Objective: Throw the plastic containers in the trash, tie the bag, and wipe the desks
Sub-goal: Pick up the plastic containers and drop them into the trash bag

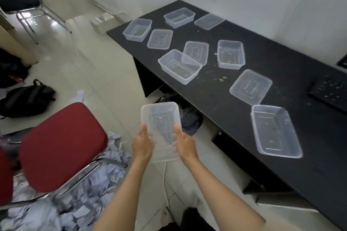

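I hold a clear plastic container (160, 118) in front of me, above the floor and left of the desk. My left hand (141, 144) grips its left side and my right hand (185, 145) grips its right side. Several more clear containers and lids lie scattered on the black desk (281, 65), among them a tub (275, 130) near the front edge and a lid (250, 86) behind it. A dark trash bag (189, 120) sits on the floor under the desk's edge, just beyond the held container.
A red padded chair (60, 146) stands at my left over a heap of crumpled paper (105, 174). Black backpacks (26, 99) lie on the tiled floor farther left. A black keyboard (330, 93) sits on the desk's right side. Crumbs speckle the desk.
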